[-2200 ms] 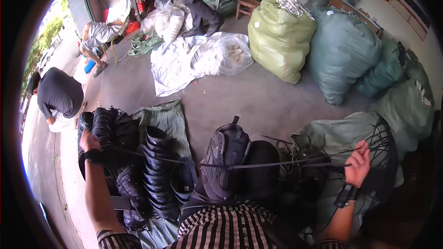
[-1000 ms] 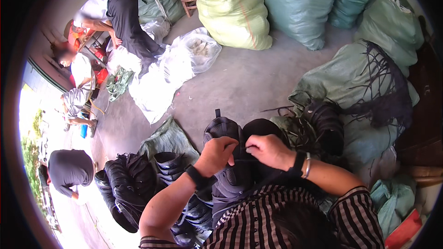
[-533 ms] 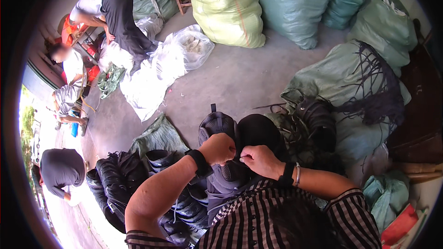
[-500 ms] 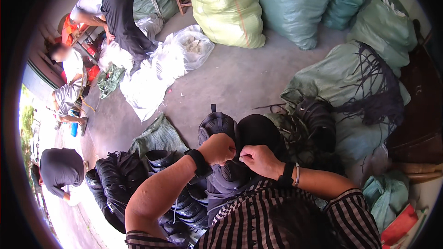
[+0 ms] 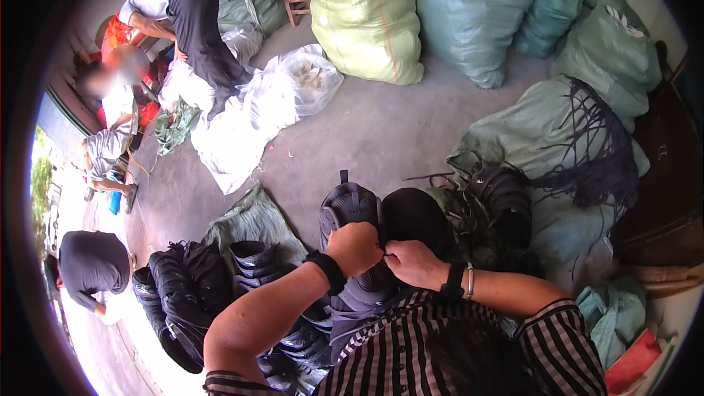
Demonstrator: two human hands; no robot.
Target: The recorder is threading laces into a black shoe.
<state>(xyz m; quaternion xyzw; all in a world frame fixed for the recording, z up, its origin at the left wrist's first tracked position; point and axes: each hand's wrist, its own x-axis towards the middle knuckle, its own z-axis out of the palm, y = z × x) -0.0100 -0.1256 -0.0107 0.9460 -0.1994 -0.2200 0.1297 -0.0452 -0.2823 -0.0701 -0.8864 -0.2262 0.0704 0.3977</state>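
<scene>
Your left hand [image 5: 356, 248] and right hand [image 5: 416, 264] are both curled, fingertips pinched and almost meeting, on what looks like a thin dark lace [image 5: 383, 252]; the strand is too fine to trace beyond your fingers. They sit over a dark shoe [image 5: 349, 205] in front of your striped shirt [image 5: 381, 345], its pull loop [image 5: 344, 177] toward the far side. You seem to be partway through this shoe: no finished knot or bow shows, but your hands cover much of its upper, so how many rows are threaded cannot be told. Near left, stacked shoes [image 5: 192, 286] lie in close rows; on your right, more dark shoes [image 5: 510, 202] lie beside a pale green sack [image 5: 506, 128] with a tangle of dark laces [image 5: 609, 169] across it. Which of those pairs are done and which are left, you cannot tell from here. Farther out, a yellow-green sack [image 5: 367, 26] stands on the floor [image 5: 381, 128], and at far left a person in dark trousers [image 5: 198, 29] bends near a white sheet [image 5: 235, 147]
</scene>
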